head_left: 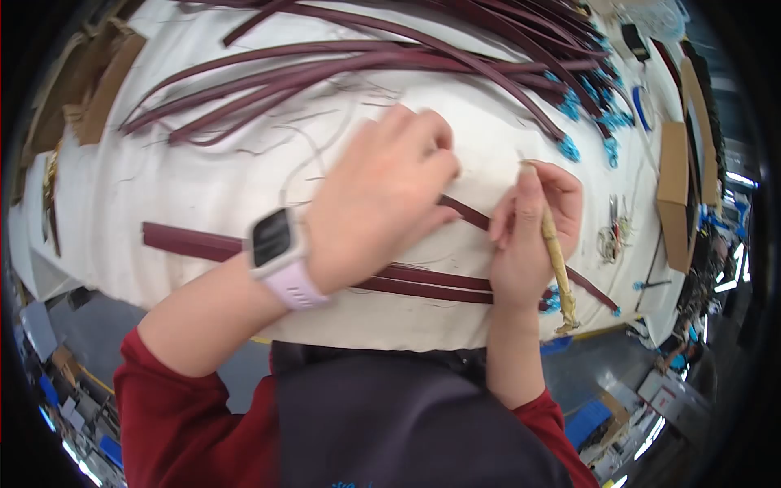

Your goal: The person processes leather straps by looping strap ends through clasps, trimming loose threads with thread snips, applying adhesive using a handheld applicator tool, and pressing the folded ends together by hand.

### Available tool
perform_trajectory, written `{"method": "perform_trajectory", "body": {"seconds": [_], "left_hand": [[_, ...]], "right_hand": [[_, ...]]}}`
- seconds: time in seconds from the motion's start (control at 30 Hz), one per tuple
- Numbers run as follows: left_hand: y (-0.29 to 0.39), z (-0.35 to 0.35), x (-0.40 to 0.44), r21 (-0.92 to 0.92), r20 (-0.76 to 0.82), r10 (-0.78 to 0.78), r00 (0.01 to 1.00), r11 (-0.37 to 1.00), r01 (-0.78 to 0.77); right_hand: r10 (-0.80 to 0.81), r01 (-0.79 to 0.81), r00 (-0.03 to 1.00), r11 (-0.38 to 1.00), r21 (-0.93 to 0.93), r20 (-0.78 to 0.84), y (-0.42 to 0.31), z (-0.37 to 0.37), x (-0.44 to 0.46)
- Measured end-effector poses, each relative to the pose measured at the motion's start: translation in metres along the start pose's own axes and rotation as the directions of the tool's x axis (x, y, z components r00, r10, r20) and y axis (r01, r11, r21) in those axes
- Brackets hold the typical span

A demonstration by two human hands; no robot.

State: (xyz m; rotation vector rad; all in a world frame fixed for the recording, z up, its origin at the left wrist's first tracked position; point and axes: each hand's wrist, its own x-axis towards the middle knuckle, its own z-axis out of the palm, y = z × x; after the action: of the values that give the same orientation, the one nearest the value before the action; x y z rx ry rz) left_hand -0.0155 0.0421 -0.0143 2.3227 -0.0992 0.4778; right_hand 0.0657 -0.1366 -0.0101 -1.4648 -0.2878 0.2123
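My right hand point(529, 224) is closed around a slim awl-like tool point(552, 240) with a yellow tape-wrapped handle; its thin tip points up past the thumb. A dark red strap point(464, 211) runs behind these fingers and reappears at the lower right with a blue-tipped end. My left hand point(378, 191), wearing a watch point(277, 238), is slightly smeared by motion above the cloth. Its fingers are curled in, close to the strap's left part, and what they hold is hidden. Below the hands lie further dark red straps point(431, 281), partly covered by my left forearm.
A pile of dark red straps point(358, 61) with blue thread ends point(569, 149) lies across the far side of the white cloth-covered table point(106, 195). Loose threads are scattered there. Small metal tools point(610, 240) and a cardboard box point(674, 195) stand at right; cardboard point(106, 89) at left.
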Motion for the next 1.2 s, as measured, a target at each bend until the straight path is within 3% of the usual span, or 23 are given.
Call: {"method": "perform_trajectory", "body": {"seconds": [0.17, 0.23, 0.27, 0.3, 0.33, 0.37, 0.43, 0.47, 0.5, 0.53, 0.57, 0.63, 0.7, 0.77, 0.8, 0.83, 0.9, 1.1, 1.2], "left_hand": [[0.006, 0.002, -0.004, -0.03, 0.036, -0.064, 0.997, 0.997, 0.065], [0.005, 0.001, -0.006, -0.055, 0.026, -0.082, 0.996, 0.995, 0.084], [0.003, 0.0, -0.007, -0.18, 0.064, -0.085, 0.994, 0.979, 0.096], [0.005, -0.006, -0.005, -0.302, 0.102, -0.083, 0.991, 0.947, 0.11], [0.01, -0.012, -0.004, -0.431, 0.144, -0.177, 0.974, 0.875, 0.222], [0.012, -0.018, -0.003, -0.418, 0.138, -0.178, 0.974, 0.881, 0.221], [0.015, -0.028, 0.0, -0.61, 0.272, -0.295, 0.916, 0.684, 0.401], [0.015, -0.029, 0.001, -0.602, 0.264, -0.293, 0.919, 0.694, 0.394], [0.013, -0.027, 0.002, -0.67, 0.261, -0.316, 0.912, 0.621, 0.407], [0.01, -0.027, 0.002, -0.732, 0.261, -0.338, 0.904, 0.542, 0.414], [0.008, -0.027, 0.003, -0.727, 0.255, -0.335, 0.907, 0.552, 0.408], [0.007, -0.028, 0.007, -0.827, 0.235, -0.33, 0.914, 0.426, 0.367], [0.008, -0.035, 0.007, -0.818, 0.244, -0.323, 0.914, 0.438, 0.373], [0.01, -0.041, 0.008, -0.834, 0.232, -0.376, 0.897, 0.398, 0.383], [0.007, -0.041, 0.008, -0.846, 0.223, -0.365, 0.904, 0.389, 0.365], [0.007, -0.042, 0.007, -0.847, 0.229, -0.347, 0.91, 0.389, 0.362], [0.009, -0.042, 0.009, -0.894, 0.155, -0.373, 0.915, 0.342, 0.291], [0.0, -0.051, 0.006, -0.901, 0.105, -0.449, 0.887, 0.334, 0.276], [0.006, -0.073, -0.014, -0.916, -0.081, -0.532, 0.843, 0.373, 0.148]], "right_hand": [[-0.037, 0.037, 0.999, 0.999, -0.009, -0.009, 0.0, 0.001, -0.002], [-0.115, 0.114, 0.993, 0.991, -0.067, 0.0, 0.0, 0.002, -0.005], [-0.182, 0.176, 0.983, 0.96, -0.216, -0.006, 0.002, 0.002, -0.007], [-0.187, 0.184, 0.982, 0.963, -0.196, 0.004, 0.004, 0.002, -0.006], [-0.286, 0.293, 0.956, 0.92, -0.261, 0.062, 0.006, 0.002, -0.006], [-0.378, 0.397, 0.918, 0.86, -0.321, 0.123, 0.008, 0.002, -0.006], [-0.391, 0.411, 0.912, 0.857, -0.313, 0.126, 0.006, -0.001, -0.003], [-0.349, 0.39, 0.921, 0.826, -0.407, 0.173, 0.002, -0.008, -0.003], [-0.302, 0.37, 0.929, 0.785, -0.497, 0.214, -0.002, -0.011, -0.005], [-0.221, 0.262, 0.965, 0.799, -0.541, 0.14, -0.012, -0.008, -0.007], [-0.231, 0.27, 0.963, 0.802, -0.533, 0.14, -0.014, -0.01, -0.005], [-0.354, 0.358, 0.921, 0.612, -0.705, 0.16, -0.021, -0.024, 0.001], [-0.309, 0.273, 0.946, 0.607, -0.746, 0.095, -0.035, -0.042, 0.0], [-0.332, 0.222, 0.942, 0.5, -0.837, 0.052, -0.043, -0.069, 0.004], [-0.424, 0.279, 0.904, 0.478, -0.833, 0.059, -0.044, -0.08, 0.006], [-0.434, 0.271, 0.9, 0.471, -0.84, 0.047, -0.046, -0.092, 0.006], [-0.369, 0.09, 0.923, 0.488, -0.868, -0.112, -0.051, -0.118, 0.003], [-0.525, 0.089, 0.827, 0.477, -0.874, -0.202, -0.066, -0.183, 0.002], [-0.671, 0.165, 0.704, 0.474, -0.865, -0.233, -0.085, -0.196, -0.002]]}}
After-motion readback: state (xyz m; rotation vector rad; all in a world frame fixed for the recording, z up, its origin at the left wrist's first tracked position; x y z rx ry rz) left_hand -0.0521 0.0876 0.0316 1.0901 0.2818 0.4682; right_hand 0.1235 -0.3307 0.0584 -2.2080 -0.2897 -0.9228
